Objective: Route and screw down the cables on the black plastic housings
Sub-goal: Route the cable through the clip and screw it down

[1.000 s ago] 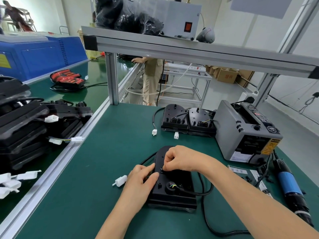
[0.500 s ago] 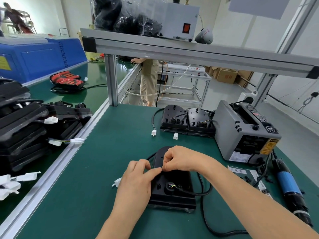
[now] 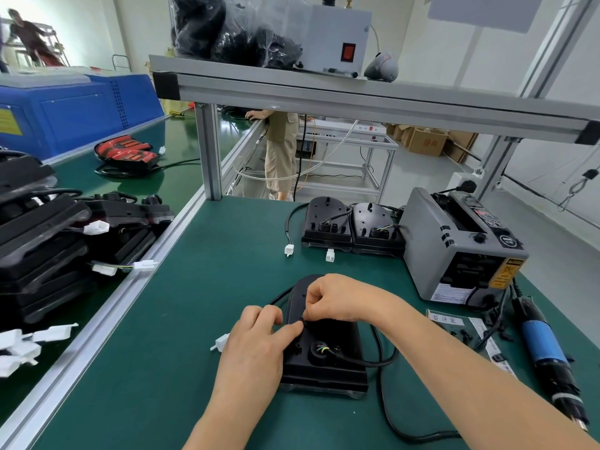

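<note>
Housing (image 3: 324, 373) pinched at mid-face

Nearest, a black cable (image 3: 418, 438) is looped on the green bench mat (image 3: 162, 352) and led into the round port of the black plastic housing. The left hand (image 3: 256, 349) is laid at the housing's left edge, fingers curled, thumb tip pressed against a small black part (image 3: 302, 318); what its fingers hold cannot be told. That same part is pinched by the curled fingertips of the right hand (image 3: 337, 302). A white connector (image 3: 220, 342) is seen beside the left hand. Farther back, two more housings (image 3: 326, 219) are set beside a grey tape dispenser (image 3: 461, 245).
</note>
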Available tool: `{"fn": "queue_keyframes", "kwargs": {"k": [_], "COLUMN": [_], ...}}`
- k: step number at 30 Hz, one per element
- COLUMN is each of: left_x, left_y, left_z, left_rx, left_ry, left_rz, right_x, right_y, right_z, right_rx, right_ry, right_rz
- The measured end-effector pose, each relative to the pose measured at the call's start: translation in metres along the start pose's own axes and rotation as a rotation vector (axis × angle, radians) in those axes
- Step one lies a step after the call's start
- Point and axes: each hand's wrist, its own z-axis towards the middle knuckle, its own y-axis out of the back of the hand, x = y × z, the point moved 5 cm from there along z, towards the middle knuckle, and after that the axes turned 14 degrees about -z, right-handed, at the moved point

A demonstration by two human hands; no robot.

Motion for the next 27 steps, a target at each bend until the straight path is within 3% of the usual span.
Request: {"fn": "queue_keyframes", "kwargs": {"k": [12,21,27], "left_x": [0.001,-0.004,-0.005], "left_y": [0.000,0.000,-0.004], "left_z": [-0.002,0.009,0.012], "left_rx": [-0.004,0.022,0.064], "left_ry": [0.005,-0.034,-0.067], "left_rz": [0.005,0.106,0.144], "right_x": [-0.004,-0.019,-0.018], "right_y": [0.002,-0.018,-0.032], "right_z": [-0.007,-0.039,-0.049], "right_rx": [-0.016,-0.352,-0.436], "right_ry": [-0.024,0.042,0.103], "right_rz": [0.023,-0.057,-0.087]}}
